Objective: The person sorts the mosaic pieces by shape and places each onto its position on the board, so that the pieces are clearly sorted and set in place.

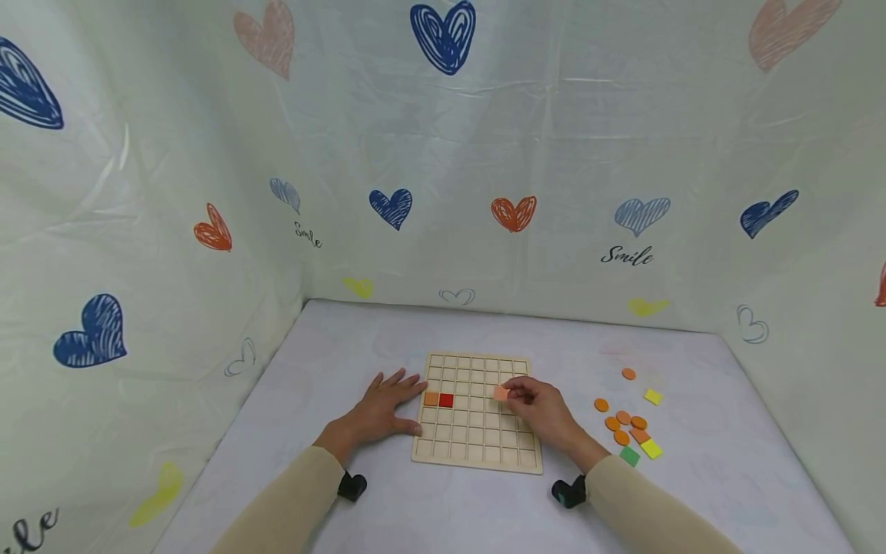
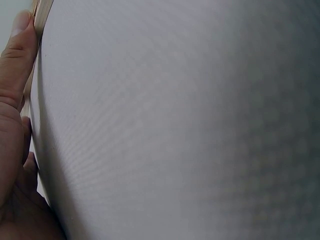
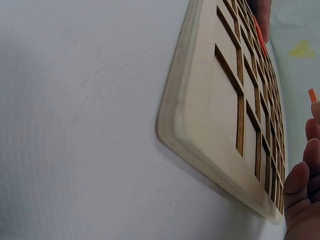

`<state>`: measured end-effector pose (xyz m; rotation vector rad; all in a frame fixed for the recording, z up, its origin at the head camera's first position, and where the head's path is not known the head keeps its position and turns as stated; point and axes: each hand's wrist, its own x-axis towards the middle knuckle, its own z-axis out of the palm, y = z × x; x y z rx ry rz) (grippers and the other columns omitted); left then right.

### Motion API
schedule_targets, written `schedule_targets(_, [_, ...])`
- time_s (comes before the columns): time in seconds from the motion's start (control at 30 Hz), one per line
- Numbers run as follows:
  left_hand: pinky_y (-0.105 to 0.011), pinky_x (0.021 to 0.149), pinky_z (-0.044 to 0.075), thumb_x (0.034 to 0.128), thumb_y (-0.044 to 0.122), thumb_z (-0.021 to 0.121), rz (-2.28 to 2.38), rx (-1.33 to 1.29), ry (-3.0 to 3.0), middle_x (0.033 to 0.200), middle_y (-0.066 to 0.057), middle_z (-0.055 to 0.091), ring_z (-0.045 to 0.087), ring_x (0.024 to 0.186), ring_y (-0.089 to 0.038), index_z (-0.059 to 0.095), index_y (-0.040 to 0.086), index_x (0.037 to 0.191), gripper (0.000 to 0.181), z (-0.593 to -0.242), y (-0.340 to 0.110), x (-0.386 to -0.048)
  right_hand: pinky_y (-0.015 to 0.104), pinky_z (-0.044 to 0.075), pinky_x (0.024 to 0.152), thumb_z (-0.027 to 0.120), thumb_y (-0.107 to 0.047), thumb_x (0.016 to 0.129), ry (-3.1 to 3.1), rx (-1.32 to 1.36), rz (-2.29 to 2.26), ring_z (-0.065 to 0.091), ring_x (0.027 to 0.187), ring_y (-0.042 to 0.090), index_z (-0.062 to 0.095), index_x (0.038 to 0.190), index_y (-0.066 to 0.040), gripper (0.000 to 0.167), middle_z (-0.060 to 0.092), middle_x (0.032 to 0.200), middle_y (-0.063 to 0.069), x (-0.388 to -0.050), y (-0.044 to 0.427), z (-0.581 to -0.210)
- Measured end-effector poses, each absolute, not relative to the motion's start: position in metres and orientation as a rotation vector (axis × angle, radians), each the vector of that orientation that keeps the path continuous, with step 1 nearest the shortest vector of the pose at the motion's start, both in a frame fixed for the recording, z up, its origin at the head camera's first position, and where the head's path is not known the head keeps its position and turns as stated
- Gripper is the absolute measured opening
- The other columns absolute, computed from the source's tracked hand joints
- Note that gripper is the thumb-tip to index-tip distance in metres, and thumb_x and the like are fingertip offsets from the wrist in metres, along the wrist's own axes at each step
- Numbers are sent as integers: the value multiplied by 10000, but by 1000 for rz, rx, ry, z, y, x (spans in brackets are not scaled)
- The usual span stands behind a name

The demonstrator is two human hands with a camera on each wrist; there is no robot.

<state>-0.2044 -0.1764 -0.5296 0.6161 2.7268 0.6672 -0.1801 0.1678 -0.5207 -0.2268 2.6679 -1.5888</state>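
A wooden grid board (image 1: 424,455) lies on the table. An orange square tile (image 1: 431,399) and a red square tile (image 1: 446,400) sit side by side in cells near its left edge. My left hand (image 1: 377,408) rests against that edge with fingers spread; the left wrist view shows the thumb (image 2: 17,65) touching the board's side. Over the right half of the grid, my right hand (image 1: 545,413) pinches an orange square tile (image 1: 500,393). In the right wrist view this tile (image 3: 312,95) is held up off the board, partly covered by the fingertips.
To the right of the board lie several orange round pieces (image 1: 601,405), another orange square (image 1: 640,435), two yellow squares (image 1: 652,397) and a green square (image 1: 629,456). A pale curtain (image 1: 554,154) with printed hearts stands behind and beside the table (image 1: 367,331).
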Motion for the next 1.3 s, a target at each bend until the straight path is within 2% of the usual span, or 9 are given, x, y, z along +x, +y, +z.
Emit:
schedule_targets(0.33, [-589,1333,37,824,561,839,673,624,2726,1714,-5,365,164,1645,-301,437,269,1625,943,-532,-177,-204,203,539,680,751,-33,946,2653,-243,-1587,628,809,90,764,1172,-77,231,734,949,5,-182,156,-519])
schedule_targets(0.77, [-622,1320,61,820,543,847,707,650,2732,1702,-49,389,192,1634,-339,457,227,1616,941,-532,-177,-203,222,559,759,767,-85,949,2677,-280,-1524,654,850,90,771,1179,-101,230,754,960,-31,-185,141,-520])
schedule_targets(1.3, [-592,1333,35,830,549,840,674,621,2730,1712,-4,368,169,1645,-299,442,269,1623,930,-530,-177,-203,226,560,727,767,-101,959,2674,-333,-1501,649,835,100,773,1170,-109,212,739,942,-34,-191,126,-523])
